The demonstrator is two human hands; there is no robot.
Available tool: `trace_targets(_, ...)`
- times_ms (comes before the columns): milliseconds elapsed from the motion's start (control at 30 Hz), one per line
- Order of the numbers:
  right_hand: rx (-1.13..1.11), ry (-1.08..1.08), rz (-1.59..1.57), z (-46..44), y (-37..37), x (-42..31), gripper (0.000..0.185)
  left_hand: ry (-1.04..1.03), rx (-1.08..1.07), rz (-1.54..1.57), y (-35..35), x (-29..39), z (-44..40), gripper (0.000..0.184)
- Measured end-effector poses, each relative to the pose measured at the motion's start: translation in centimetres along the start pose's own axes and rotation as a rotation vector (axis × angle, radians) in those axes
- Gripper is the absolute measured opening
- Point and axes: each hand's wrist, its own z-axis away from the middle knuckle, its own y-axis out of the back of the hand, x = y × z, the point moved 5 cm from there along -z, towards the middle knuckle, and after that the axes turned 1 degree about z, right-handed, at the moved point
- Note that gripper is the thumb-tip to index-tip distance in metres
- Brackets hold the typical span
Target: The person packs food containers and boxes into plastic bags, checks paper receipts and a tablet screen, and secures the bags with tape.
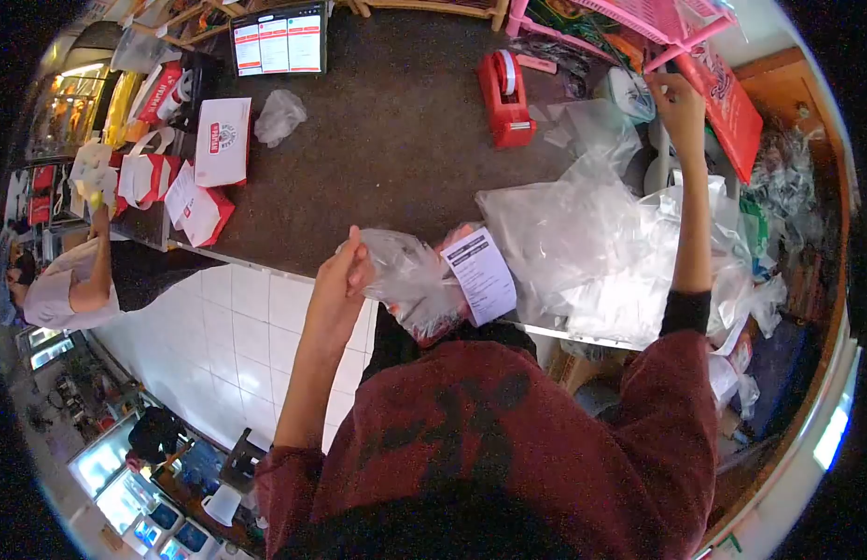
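My left hand (344, 269) pinches the gathered top of a clear plastic bag (410, 280) at the table's front edge. Reddish contents show through its lower part. A printed receipt (481, 275) lies against the bag's right side, tilted. My right hand (678, 101) is stretched out to the far right, beside the pink rack (676, 37) and a white packet (629, 95). Its fingers are curled together, and what they grip, if anything, is too small to make out. A stack of clear plastic bags (583, 233) lies between my two arms.
A red tape dispenser (508, 98) stands at the back of the dark table (387, 112). Left of it are a tablet (279, 42), a crumpled plastic bag (280, 118) and white-and-red boxes (223, 142). Another person (74, 289) works at far left. A red bag (723, 112) leans at right.
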Motion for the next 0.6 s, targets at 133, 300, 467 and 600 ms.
trace_targets(133,-0.331,-0.081,-0.94,8.9,1.5,-16.6,0.009,-0.037,-0.035,0.007,-2.0,0.3,0.6,0.041)
trace_targets(300,-0.445,-0.422,-1.264,20.0,-3.7,-27.0,0.011,-0.176,-0.118,-0.3,-3.5,0.8,1.5,0.049)
trace_targets(467,-0.212,-0.489,-1.315,23.4,-4.8,-28.6,0.008,-0.41,-0.032,-0.814,-2.5,0.7,1.8,0.033)
trace_targets(600,-0.172,-0.548,-1.27,24.9,-5.1,-28.2,0.004,-0.628,-0.171,-1.13,-3.7,1.2,3.3,0.037)
